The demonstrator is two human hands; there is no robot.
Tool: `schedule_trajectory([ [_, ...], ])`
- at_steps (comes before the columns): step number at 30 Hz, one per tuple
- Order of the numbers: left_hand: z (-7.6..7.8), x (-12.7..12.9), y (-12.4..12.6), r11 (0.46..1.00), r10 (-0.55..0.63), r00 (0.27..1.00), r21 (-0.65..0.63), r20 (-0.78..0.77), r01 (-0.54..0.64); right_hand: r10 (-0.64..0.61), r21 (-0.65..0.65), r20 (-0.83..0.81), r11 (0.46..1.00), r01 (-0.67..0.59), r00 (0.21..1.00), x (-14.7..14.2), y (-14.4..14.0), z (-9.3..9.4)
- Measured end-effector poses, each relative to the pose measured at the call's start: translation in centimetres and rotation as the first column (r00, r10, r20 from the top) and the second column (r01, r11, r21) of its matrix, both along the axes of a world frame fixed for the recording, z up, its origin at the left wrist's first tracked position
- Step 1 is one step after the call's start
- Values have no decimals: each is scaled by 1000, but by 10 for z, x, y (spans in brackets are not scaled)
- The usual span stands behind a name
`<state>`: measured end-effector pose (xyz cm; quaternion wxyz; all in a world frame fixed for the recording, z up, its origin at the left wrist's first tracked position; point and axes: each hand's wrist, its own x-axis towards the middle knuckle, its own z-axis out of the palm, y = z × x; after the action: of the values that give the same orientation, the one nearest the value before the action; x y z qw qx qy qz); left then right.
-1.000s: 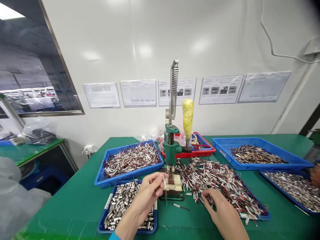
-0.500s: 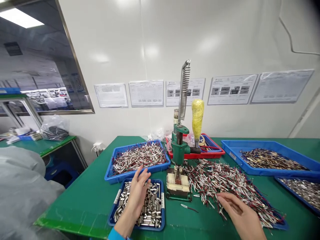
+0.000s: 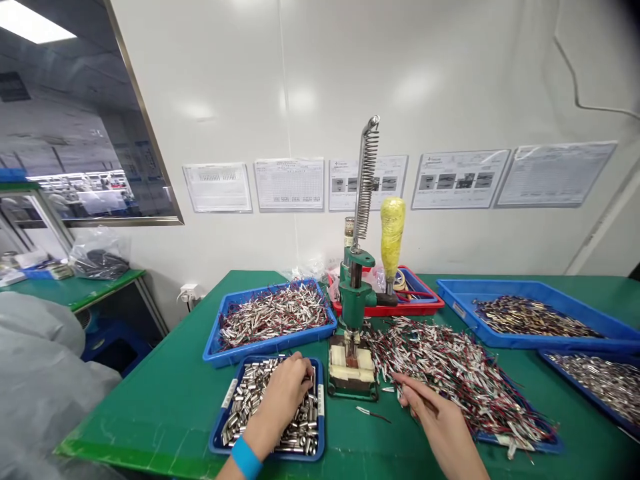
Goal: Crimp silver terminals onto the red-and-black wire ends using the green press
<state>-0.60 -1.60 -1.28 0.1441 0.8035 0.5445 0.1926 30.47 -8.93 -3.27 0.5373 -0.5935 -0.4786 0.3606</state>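
Note:
My left hand reaches into a small blue tray of short metal sleeves. Its fingers are curled and pressed together at the tray's right side; what they grip is hidden. My right hand is closed in a pinch at the left edge of a pile of red-and-black wire leads with white ends. Between its fingertips there seems to be one wire lead, mostly covered by the fingers. A green hand press with a yellow-wrapped handle stands between the hands.
A blue tray of wire leads lies behind the sleeves. A red tray sits behind the press. Two blue trays with metal parts are at right. A single lead lies before the press. A person's grey sleeve is at left.
My left hand has gone from raised with spread fingers to curled down among the metal sleeves. My right hand has moved left along the pile toward the press, fingers pinched.

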Motion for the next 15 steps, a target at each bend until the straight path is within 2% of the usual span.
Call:
schedule_trajectory([
  [3,6,-1,-3,1000,-17,1000,-2,16,17,124,-27,6,992,-124,992,-6,3,-3],
  [5,10,0,-4,999,-33,995,-20,89,35,160,-47,-6,986,-160,987,-17,5,4],
  [9,14,1,-5,998,18,959,-55,282,-2,123,-51,0,991,-123,992,-46,17,29],
  [12,15,1,-3,996,64,938,-77,341,-40,73,17,15,997,-73,997,-63,31,42],
  [15,18,-1,-1,995,59,923,-98,381,-23,24,77,-9,997,-23,1000,-75,45,49],
])
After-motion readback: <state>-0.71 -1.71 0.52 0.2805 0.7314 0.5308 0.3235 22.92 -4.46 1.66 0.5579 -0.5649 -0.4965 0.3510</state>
